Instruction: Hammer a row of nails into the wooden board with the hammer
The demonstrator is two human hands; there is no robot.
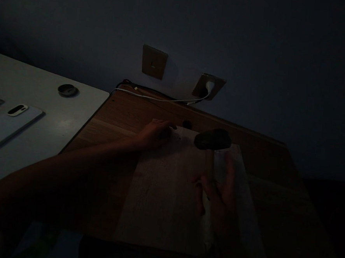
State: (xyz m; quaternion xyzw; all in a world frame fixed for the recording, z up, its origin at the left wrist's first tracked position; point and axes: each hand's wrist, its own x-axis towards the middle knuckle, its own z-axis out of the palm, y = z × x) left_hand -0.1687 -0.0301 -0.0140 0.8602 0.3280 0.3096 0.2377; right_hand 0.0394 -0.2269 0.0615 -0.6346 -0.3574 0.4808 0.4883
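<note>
In dim light, a pale wooden board [156, 194] lies flat on a brown wooden table. At its far left corner rests my left hand [156, 135], fingers curled and closed on the board there; anything small under them is lost in shadow. My right hand [219, 194] is closed around the handle of a mallet [212, 140], whose dark, thick head is raised over the board's far right part. A small dark spot [179, 138] shows on the board beside my left fingertips.
A white table [86, 104] adjoins on the left, with a round dark lid-like dish [67, 90] and a white phone-like thing [17, 110]. Cables [162, 99] run along the wall to a socket [209, 87]. A wall plate [154, 61] is beside it.
</note>
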